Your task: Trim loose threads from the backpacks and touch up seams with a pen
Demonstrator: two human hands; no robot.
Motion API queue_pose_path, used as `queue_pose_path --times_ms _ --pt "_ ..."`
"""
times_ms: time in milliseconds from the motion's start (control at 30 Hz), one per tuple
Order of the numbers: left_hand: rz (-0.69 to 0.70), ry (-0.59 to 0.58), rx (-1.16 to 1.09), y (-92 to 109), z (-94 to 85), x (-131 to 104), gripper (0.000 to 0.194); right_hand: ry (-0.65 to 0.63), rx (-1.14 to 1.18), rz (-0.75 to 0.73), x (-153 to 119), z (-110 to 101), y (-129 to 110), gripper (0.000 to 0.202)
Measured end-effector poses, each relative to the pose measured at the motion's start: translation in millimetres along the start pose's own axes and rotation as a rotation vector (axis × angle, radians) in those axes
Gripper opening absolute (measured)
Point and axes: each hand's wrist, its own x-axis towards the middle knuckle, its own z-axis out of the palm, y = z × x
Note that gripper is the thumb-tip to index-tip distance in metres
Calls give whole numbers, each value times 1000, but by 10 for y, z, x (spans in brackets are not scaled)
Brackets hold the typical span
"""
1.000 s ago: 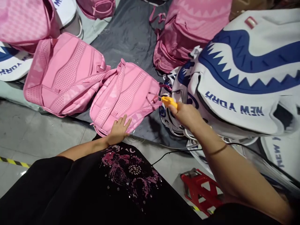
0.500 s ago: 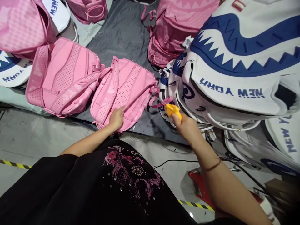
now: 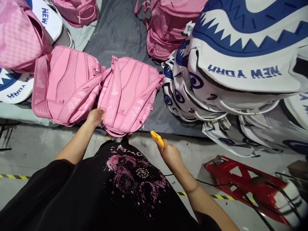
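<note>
A pink backpack (image 3: 128, 93) lies strap side up near the edge of the dark-covered table. My left hand (image 3: 96, 116) is at its lower left corner, fingers against its side; whether they pinch any fabric is too small to tell. My right hand (image 3: 168, 152) is closed around the handle of a yellow tool (image 3: 157, 138). The tool's thin metal shaft points up and left, its tip at the backpack's lower right edge. Another pink backpack (image 3: 68, 85), also strap side up, lies directly to the left.
White and blue backpacks (image 3: 243, 72) are piled at the right. More pink backpacks lie at the back (image 3: 168, 29) and far left (image 3: 21, 38). A red metal frame (image 3: 245, 183) and a black cable are on the floor at the lower right.
My left hand has moved left, from the backpack's lower front to its left corner. My right hand and the yellow tool have come down and left to its lower right edge. The right strap now lies flat.
</note>
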Motion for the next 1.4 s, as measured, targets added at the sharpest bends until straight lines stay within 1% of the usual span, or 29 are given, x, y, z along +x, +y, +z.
queue_pose_path --times_ms 33,67,133,167,233,267,333,400,467,600,700,800,933,1000,1067,1200,1267,1333,1400 --pt "-78 -29 -12 35 -21 69 18 -12 3 15 4 76 -71 38" --pt "-118 -56 -11 50 -6 127 20 -16 3 31 15 144 -141 39" --pt "-185 -148 -66 32 94 213 23 -1 3 65 58 268 -278 40" --pt "-214 -219 -113 8 158 248 26 13 2 86 87 326 -344 40" --pt "-251 -399 -195 -50 264 316 39 42 7 129 158 436 -473 40" --pt "-257 -488 -213 -77 295 357 46 48 16 150 195 487 -533 40" --pt "-240 -623 -190 -125 310 456 62 50 46 178 268 578 -639 39" --pt "-216 -705 -143 -161 284 572 74 58 83 200 336 647 -719 38" --pt "-197 -749 -105 -191 255 683 79 90 117 229 407 691 -777 37" --pt "-190 -764 -59 -233 265 833 83 219 189 284 600 714 -867 39" --pt "-202 -750 -33 -235 299 861 87 273 220 265 762 706 -924 43" --pt "-206 -738 -18 -199 272 788 89 256 244 247 888 702 -952 42" --pt "-217 -779 -40 -140 132 577 88 229 276 239 958 677 -944 43" --pt "-198 -769 -71 -141 86 497 90 217 294 235 908 658 -920 42" --pt "-165 -738 -108 -161 83 470 93 212 321 234 772 660 -876 42" --pt "-141 -724 -150 -216 124 530 93 153 367 311 366 772 -762 45" --pt "-136 -721 -156 -240 131 569 92 144 389 331 233 848 -740 47" --pt "-127 -728 -157 -257 135 595 90 151 419 336 211 898 -769 48" --pt "-110 -757 -161 -261 145 603 89 144 444 367 283 903 -832 47"
